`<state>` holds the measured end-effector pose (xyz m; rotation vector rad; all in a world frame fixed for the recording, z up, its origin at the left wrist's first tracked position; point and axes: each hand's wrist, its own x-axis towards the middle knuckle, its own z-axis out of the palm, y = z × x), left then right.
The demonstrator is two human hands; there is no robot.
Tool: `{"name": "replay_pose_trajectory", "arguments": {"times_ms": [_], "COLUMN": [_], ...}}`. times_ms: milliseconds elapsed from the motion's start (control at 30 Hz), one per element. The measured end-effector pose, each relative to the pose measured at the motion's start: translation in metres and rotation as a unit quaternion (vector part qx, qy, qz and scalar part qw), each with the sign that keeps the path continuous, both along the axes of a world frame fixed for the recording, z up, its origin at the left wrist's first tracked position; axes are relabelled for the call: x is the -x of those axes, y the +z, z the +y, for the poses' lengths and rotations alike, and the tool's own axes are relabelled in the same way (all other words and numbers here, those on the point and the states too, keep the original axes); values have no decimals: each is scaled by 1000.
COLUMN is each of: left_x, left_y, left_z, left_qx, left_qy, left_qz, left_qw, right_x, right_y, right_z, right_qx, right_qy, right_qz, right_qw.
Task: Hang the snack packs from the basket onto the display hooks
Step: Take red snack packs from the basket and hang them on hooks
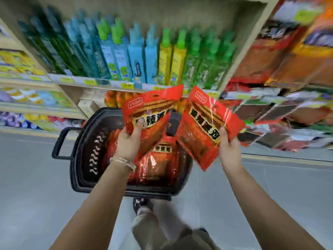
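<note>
Left grip clamped on left pack, right grip on right pack. Both are held low, tops up. Hanging display lies rightward; right grip nearer, I judge.

nothing reads for certain, since motion blur smears most print. the left snack pack, at 12 o'clock, bears big black chinese characters on a gold band; one is perhaps "辣", and the first is hidden under the thumb of the left hand. the right snack pack, at 3 o'clock, and a third snack pack, at 6 o'clock in the basket, carry similar bands, unreadable. yellow price tags on the shelf edge at 11 o'clock show no legible numbers.
</note>
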<state>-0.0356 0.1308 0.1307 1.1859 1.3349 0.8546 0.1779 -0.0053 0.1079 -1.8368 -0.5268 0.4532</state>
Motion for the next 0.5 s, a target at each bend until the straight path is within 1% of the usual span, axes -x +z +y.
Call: {"name": "replay_pose_trajectory", "arguments": {"times_ms": [67, 133, 200, 300, 367, 500], "left_x": [-37, -73, -107, -158, -191, -251], "left_y": [19, 34, 50, 77, 94, 123], "left_z": [-24, -50, -72, -99, -109, -116], "left_qx": [-41, -92, -134, -184, -203, -196], "left_qy": [-6, -36, -67, -118, -144, -184], "left_qz": [-12, -16, -26, -64, -73, -91], "left_qw": [999, 995, 988, 974, 966, 959], "right_x": [-30, -57, -82, -122, -148, -201], "right_y": [23, 45, 66, 93, 110, 145], "right_z": [-40, -81, -117, -161, -184, -211], "right_qx": [-18, -27, -55, -84, -91, -106], "right_qy": [14, 13, -9, -63, -86, -136], "right_qz": [-59, -100, -120, -140, -153, -184], "right_qw": [998, 995, 991, 985, 980, 968]}}
